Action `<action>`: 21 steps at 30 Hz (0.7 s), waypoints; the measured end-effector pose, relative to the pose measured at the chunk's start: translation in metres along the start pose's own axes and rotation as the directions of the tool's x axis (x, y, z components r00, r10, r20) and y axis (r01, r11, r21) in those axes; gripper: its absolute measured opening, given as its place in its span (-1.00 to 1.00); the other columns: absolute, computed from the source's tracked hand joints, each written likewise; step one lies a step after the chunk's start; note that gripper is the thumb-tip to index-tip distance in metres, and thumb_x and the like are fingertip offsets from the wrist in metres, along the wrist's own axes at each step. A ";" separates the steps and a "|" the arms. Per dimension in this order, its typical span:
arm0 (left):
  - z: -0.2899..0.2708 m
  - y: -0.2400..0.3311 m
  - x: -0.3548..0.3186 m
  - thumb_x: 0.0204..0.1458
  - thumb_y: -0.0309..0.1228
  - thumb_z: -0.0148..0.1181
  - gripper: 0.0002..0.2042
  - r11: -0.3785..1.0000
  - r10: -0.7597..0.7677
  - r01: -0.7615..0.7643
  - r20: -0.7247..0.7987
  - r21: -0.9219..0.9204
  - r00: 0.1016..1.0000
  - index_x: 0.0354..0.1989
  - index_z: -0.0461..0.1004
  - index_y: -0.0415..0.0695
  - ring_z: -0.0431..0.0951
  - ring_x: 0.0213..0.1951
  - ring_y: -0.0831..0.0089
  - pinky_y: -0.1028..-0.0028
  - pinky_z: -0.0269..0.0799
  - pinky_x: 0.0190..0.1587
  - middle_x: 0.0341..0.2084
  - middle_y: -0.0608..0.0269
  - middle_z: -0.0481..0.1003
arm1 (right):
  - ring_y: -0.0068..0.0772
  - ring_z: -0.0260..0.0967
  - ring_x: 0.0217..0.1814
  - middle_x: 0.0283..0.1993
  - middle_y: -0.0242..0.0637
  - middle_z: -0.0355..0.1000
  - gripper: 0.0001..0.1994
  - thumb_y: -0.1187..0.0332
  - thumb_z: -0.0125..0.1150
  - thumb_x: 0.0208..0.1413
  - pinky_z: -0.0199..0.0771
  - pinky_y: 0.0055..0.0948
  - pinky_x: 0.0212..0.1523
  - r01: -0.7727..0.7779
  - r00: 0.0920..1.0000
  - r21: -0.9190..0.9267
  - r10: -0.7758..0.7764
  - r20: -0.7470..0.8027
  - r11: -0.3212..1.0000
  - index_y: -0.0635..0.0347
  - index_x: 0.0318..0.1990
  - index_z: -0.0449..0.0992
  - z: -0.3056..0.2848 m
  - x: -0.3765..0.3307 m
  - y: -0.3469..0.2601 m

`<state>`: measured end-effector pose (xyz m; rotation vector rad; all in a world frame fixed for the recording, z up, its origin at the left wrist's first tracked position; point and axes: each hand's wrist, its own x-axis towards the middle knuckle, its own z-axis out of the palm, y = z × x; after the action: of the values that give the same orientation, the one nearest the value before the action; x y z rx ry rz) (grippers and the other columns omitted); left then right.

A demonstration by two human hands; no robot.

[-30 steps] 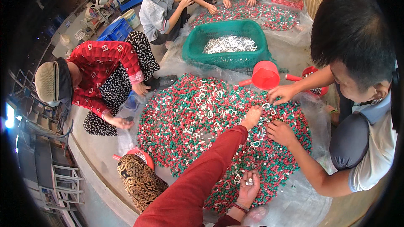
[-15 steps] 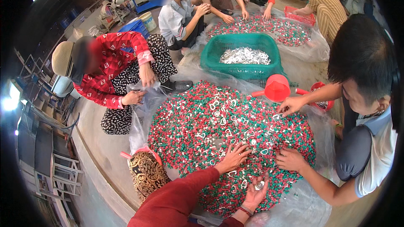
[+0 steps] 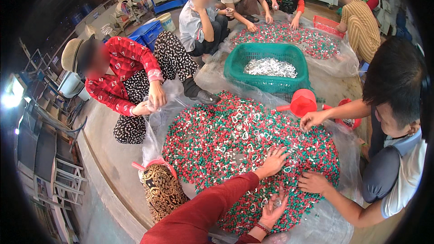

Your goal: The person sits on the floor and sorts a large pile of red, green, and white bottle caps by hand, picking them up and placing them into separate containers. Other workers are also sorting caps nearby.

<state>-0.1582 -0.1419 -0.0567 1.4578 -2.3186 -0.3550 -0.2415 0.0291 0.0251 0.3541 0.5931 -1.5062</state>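
Observation:
A wide bed of small red, green and white pieces (image 3: pixel 203 126) lies on clear plastic sheeting, with loose white rings (image 3: pixel 245 135) scattered over it. Palm down, my left hand (image 3: pixel 273 161) reaches over the middle of the bed, its fingers spread near some rings. Closer to me, my right hand (image 3: pixel 272 210) is turned palm up, fingers curled around a few small shiny pale pieces (image 3: pixel 277 202) whose exact shape I cannot make out. A beaded bracelet circles that wrist.
A green basket (image 3: pixel 235 70) of white rings stands beyond the bed, near a red scoop (image 3: pixel 303 103). At right, a co-worker's hands (image 3: pixel 314 182) touch the pieces. Another co-worker in red (image 3: pixel 124 58) crouches at left holding plastic. More people sit around a farther pile (image 3: pixel 289 36).
My left hand has moved right and slightly farther over the bed. My right hand stays low, palm up. The co-worker at left has raised the hands a little; the view has shifted slightly.

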 end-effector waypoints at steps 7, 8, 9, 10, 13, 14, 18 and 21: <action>0.031 0.019 -0.003 0.03 -0.43 0.04 -0.62 0.994 0.034 -0.016 0.163 -0.110 0.986 0.08 0.35 0.01 0.21 0.14 0.11 0.11 0.19 0.11 0.14 0.16 0.21 | -0.62 -0.15 -0.95 -0.65 -0.28 0.26 -0.57 0.02 -0.25 0.30 -0.15 -0.66 -0.97 -0.025 0.992 -0.098 0.037 0.121 0.995 0.13 0.06 0.34 0.016 -0.004 -0.002; 0.023 0.017 -0.015 0.01 -0.44 0.07 -0.60 0.997 0.004 0.010 0.172 -0.081 0.985 0.09 0.33 0.02 0.22 0.13 0.11 0.12 0.20 0.10 0.14 0.16 0.21 | -0.62 -0.14 -0.94 -0.63 -0.27 0.28 -0.58 0.02 -0.25 0.30 -0.15 -0.66 -0.97 -0.037 0.997 -0.183 0.049 0.062 0.982 0.13 0.06 0.34 0.021 -0.011 0.002; 0.016 0.016 -0.015 0.00 -0.44 0.09 -0.57 0.999 0.002 0.007 0.179 -0.048 0.984 0.11 0.32 0.03 0.23 0.12 0.11 0.13 0.21 0.10 0.14 0.16 0.21 | -0.62 -0.14 -0.94 -0.62 -0.27 0.29 -0.58 0.02 -0.25 0.30 -0.15 -0.66 -0.97 -0.031 0.998 -0.181 0.040 0.046 0.983 0.13 0.06 0.34 0.022 -0.011 0.003; 0.021 0.011 -0.024 0.00 -0.44 0.08 -0.60 0.997 0.061 -0.055 0.109 -0.061 0.992 0.08 0.33 0.00 0.25 0.10 0.11 0.13 0.22 0.09 0.10 0.16 0.25 | -0.63 -0.13 -0.93 -0.60 -0.27 0.29 -0.57 0.02 -0.25 0.30 -0.16 -0.65 -0.97 -0.025 0.999 -0.181 0.030 0.028 0.983 0.13 0.06 0.34 0.020 -0.009 0.004; 0.014 0.005 -0.053 0.00 -0.44 0.09 -0.61 0.988 0.093 -0.083 0.075 -0.133 0.993 0.07 0.33 -0.01 0.26 0.09 0.11 0.17 0.23 0.09 0.07 0.16 0.29 | -0.63 0.07 -0.74 -0.52 -0.33 0.32 -0.65 0.14 -0.10 0.27 0.02 -0.70 -0.84 0.040 0.997 -0.124 -0.047 -0.059 0.991 0.14 0.08 0.32 0.008 0.000 0.008; 0.011 -0.001 -0.061 0.00 -0.42 0.10 -0.63 0.976 0.147 -0.139 0.032 -0.169 0.989 0.04 0.35 -0.03 0.27 0.08 0.12 0.20 0.23 0.10 0.01 0.19 0.32 | -0.63 0.12 -0.68 -0.50 -0.34 0.32 -0.65 0.18 -0.05 0.26 0.08 -0.70 -0.79 0.068 0.988 -0.075 -0.078 -0.136 0.995 0.14 0.09 0.31 0.004 0.004 0.008; 0.006 -0.026 -0.102 -0.02 -0.40 0.10 -0.73 0.985 0.108 -0.061 0.297 -0.163 0.949 -0.10 0.44 -0.02 0.27 0.04 0.12 0.16 0.33 -0.04 -0.05 0.18 0.34 | -0.49 0.22 -0.49 -0.44 -0.31 0.28 -0.61 0.43 -0.01 0.18 0.23 -0.61 -0.58 0.238 0.946 0.006 -0.231 -0.227 0.971 0.19 0.18 0.21 -0.057 0.020 0.008; -0.012 -0.033 -0.114 -0.04 -0.39 0.12 -0.76 0.989 -0.074 0.128 0.505 -0.073 0.860 -0.15 0.49 0.00 0.27 0.05 0.09 0.05 0.32 -0.04 -0.06 0.18 0.35 | -0.41 0.20 -0.46 -0.44 -0.30 0.23 -0.54 0.52 -0.11 0.14 0.25 -0.52 -0.50 0.359 0.888 -0.025 -0.350 -0.298 0.933 0.18 0.23 0.13 -0.059 0.014 0.000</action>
<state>-0.0814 -0.0534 -0.0794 1.5823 -2.5616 -0.9772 -0.2506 0.0510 -0.0313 0.5240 0.9129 -1.8307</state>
